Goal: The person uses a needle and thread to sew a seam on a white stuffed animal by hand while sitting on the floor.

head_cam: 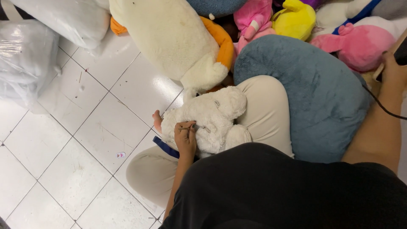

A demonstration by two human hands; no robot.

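Left hand (185,136) is pinched shut on a thin needle-like tool (186,127), its tip against the small white plush toy (212,118). That toy lies on the person's lap, across the beige trousers (265,114), above the white tiled floor (85,127). Right hand (394,68) is raised at the frame's right edge, closed around a dark phone (400,51) with a black cable (381,104) trailing. A blue cushion (313,93) sits just beside the knee; a large cream plush (169,34) lies beyond.
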